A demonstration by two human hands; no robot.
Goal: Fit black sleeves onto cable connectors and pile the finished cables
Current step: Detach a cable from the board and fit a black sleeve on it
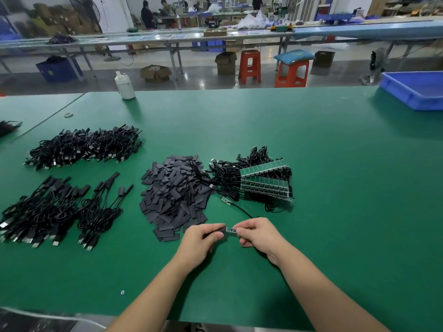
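two hands meet over the green felt table (311,164), sleeving a connector.
left hand (201,238) pinches a flat black sleeve (221,229); right hand (256,232) pinches the small green connector board (231,229), its tip entering. best kept level and pushed straight.

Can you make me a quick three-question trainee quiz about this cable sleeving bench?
1. True or false: the left hand pinches a flat black sleeve against the small green circuit-board connector that the right hand holds.
2. What lies directly left of the stack of green circuit-board strips with black cables? A) blue plastic bin B) heap of loose black sleeves C) white bottle
3. Fill in: the white plastic bottle stands at the green table's ____ edge.

Key: 1 true; 2 B; 3 far.
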